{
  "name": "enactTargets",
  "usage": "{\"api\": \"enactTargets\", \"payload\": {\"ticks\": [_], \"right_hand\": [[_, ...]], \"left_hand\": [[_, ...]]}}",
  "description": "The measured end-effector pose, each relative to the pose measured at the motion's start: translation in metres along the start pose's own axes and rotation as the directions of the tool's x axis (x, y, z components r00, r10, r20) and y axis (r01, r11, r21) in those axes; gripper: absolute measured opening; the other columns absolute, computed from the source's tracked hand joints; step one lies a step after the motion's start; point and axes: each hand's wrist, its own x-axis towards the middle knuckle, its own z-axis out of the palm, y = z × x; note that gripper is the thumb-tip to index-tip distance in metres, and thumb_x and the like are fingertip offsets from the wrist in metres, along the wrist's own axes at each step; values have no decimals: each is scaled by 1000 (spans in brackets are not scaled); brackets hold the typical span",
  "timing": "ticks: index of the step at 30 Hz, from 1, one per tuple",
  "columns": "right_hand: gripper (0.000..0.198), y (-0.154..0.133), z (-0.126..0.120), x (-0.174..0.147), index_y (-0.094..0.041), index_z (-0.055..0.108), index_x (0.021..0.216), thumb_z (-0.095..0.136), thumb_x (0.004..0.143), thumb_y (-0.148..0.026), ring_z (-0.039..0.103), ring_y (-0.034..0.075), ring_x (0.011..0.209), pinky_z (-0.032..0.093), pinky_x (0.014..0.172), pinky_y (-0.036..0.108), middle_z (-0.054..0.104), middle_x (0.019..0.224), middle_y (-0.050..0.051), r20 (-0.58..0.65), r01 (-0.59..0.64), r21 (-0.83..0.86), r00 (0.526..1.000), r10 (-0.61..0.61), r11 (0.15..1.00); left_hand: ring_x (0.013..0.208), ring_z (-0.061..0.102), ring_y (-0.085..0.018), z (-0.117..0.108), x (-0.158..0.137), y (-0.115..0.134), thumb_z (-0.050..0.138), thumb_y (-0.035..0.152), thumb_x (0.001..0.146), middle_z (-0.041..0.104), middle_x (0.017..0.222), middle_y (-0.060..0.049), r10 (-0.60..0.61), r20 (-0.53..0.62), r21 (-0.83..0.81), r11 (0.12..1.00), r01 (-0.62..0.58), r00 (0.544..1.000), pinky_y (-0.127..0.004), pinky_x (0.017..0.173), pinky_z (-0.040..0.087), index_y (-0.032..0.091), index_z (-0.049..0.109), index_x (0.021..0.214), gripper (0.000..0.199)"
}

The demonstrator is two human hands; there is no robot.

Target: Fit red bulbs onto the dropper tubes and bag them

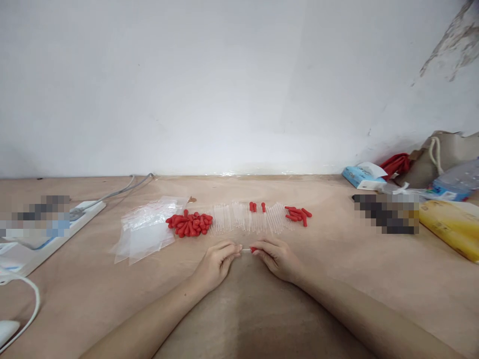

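Observation:
Near the middle of the table, my left hand pinches one end of a thin clear dropper tube. My right hand has its fingers closed on a red rubber bulb at the tube's other end. Just beyond my hands lies a row of clear dropper tubes, a few with red bulbs at their far ends. A heap of red rubber bulbs sits left of the row. To its right is a smaller group of red bulbs.
Clear plastic bags lie left of the heap. Farther left is a white power strip with cables. On the right are a blue tissue pack, a yellow pack, a plastic bottle and a blurred dark item. A wall stands behind.

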Motion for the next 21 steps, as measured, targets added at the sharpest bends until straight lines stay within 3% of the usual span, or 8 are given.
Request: {"api": "enactTargets", "payload": {"ticks": [10,16,21], "right_hand": [[17,1,0,-2,-18,57,96,43,86,-20,53,13,73,44,64,23,60,80,5,42,106,-79,994,-103,991],[17,0,-5,5,-18,59,94,44,85,-22,53,14,71,35,67,30,62,77,4,122,145,-288,986,-114,947],[14,-1,-9,6,-19,60,89,50,83,-27,53,14,74,31,69,30,64,80,3,25,-17,-258,999,24,966]], "left_hand": [[74,57,-13,3,-3,-5,38,16,88,61,81,-6,54,35,86,995,-57,998,-23,67,45,16,60,93,23],[76,57,-14,6,-5,-7,39,17,88,61,83,-5,23,30,174,984,-28,999,-24,68,46,17,59,96,21],[79,58,-14,5,-2,-9,44,24,88,62,88,-3,-41,-22,156,987,44,999,-26,72,46,20,58,99,19]]}}
